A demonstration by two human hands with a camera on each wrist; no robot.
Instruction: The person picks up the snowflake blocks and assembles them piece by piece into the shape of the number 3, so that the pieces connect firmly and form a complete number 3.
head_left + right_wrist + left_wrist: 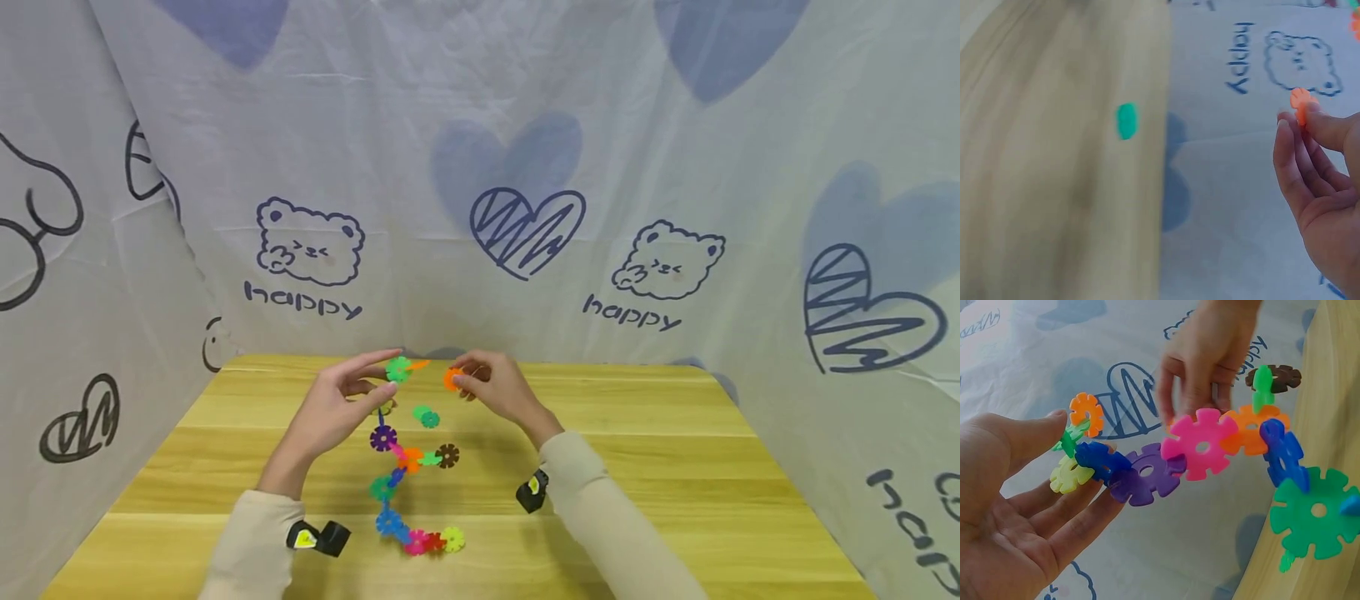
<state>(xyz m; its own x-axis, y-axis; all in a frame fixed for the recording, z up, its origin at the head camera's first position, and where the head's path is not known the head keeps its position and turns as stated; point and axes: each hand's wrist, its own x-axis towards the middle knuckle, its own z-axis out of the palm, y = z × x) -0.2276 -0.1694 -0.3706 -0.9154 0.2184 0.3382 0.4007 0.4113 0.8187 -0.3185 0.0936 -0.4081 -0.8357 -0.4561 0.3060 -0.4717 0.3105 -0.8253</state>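
My left hand (333,408) pinches a light green snowflake disc (398,369) at the top of a chain of interlocking plastic discs. An orange disc (1087,415) is slotted into that green one. Below it the chain runs through a yellow disc (1071,475), a purple disc (1147,475) and a pink disc (1204,445), with a side branch that ends in a brown disc (447,456). Its lower end is a yellow-green disc (453,539). To the right, my right hand (495,387) pinches a separate orange disc (1301,101) between thumb and fingers.
Two loose green discs (430,420) lie close together on the wooden table (637,483), between the hands. A printed white cloth (420,250) hangs behind the table and along both sides. Each wrist carries a small black camera (332,539).
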